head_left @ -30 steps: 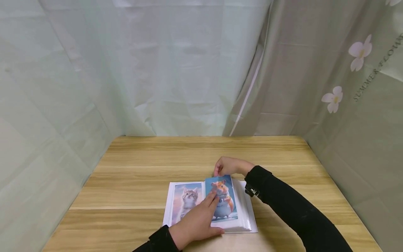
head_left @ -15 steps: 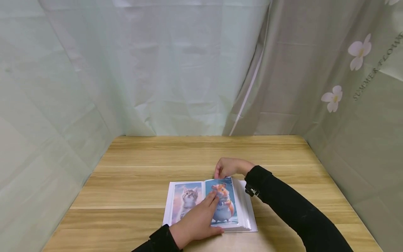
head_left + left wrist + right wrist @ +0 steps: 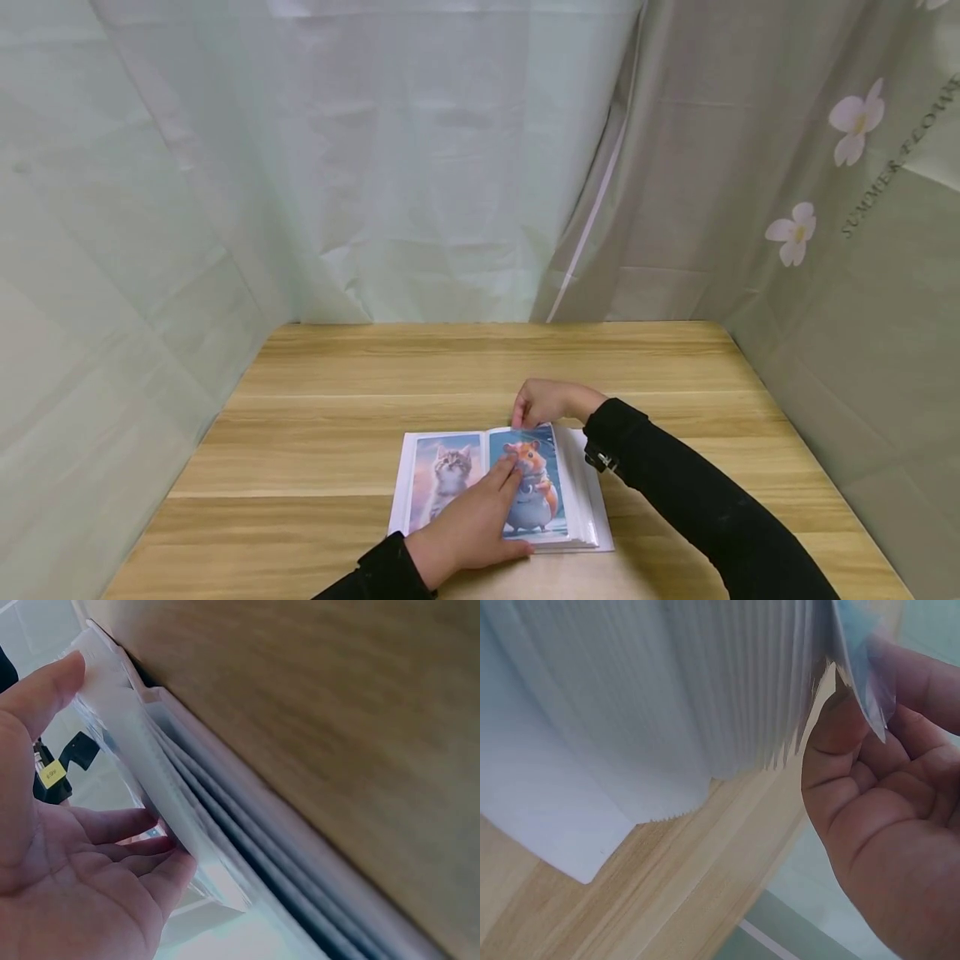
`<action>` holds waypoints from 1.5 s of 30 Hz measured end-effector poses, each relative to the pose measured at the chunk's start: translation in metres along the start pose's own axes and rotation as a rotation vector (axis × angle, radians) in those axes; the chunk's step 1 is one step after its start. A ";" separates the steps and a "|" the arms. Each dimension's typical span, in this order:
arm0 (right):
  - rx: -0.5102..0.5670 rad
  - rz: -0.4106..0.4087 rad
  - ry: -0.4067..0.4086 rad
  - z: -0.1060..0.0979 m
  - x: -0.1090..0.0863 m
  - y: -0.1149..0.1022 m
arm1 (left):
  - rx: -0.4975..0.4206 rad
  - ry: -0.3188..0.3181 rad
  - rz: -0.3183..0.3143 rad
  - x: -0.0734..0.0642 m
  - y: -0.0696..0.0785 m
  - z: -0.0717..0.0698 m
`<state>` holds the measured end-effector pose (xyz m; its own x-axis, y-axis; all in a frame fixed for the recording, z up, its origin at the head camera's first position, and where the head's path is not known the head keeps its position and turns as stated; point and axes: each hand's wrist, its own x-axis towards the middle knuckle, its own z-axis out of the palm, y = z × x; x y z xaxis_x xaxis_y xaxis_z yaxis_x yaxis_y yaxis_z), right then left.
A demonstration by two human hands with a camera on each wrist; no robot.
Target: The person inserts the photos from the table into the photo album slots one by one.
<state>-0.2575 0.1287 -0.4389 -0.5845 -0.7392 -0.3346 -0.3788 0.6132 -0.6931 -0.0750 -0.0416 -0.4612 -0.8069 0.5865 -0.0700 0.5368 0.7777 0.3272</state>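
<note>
A white photo album [image 3: 594, 500] lies spread on the table near its front. Its left page holds a kitten picture [image 3: 450, 472]; on the right page a hamster picture [image 3: 542, 500] sits in a clear pocket. My left hand [image 3: 471, 527] rests across the album's middle, extended fingertips on the hamster picture and thumb by the lower page edge. At the top edge, my right hand [image 3: 549, 402] pinches the hamster picture between thumb and fingers. Close up in the right wrist view, the right hand [image 3: 900, 787] grips a thin corner where picture and clear film overlap.
The album's stacked clear pages [image 3: 705, 690] fan out beside the right hand. A wooden table [image 3: 322, 417] stretches behind and to both sides. Pale curtains [image 3: 450, 167] enclose it at the back and sides. A black wrist device with a yellow label [image 3: 52, 774] shows beyond the album.
The hamster picture has slid down toward me into its pocket, its lower edge now near the page bottom. My right hand has moved slightly down with it; the left hand stays put.
</note>
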 end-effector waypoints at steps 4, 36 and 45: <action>0.008 0.009 0.016 0.002 -0.001 0.000 | 0.001 -0.003 -0.003 0.000 0.000 0.001; -0.133 0.158 0.525 0.027 -0.089 0.024 | 0.072 -0.013 -0.006 0.002 0.010 -0.003; -0.200 0.191 0.593 0.060 -0.094 0.029 | 0.103 0.004 0.002 0.003 0.012 -0.004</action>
<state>-0.1702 0.1995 -0.4659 -0.9297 -0.3682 0.0090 -0.3219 0.8005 -0.5056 -0.0726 -0.0314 -0.4540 -0.8067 0.5873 -0.0659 0.5607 0.7959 0.2286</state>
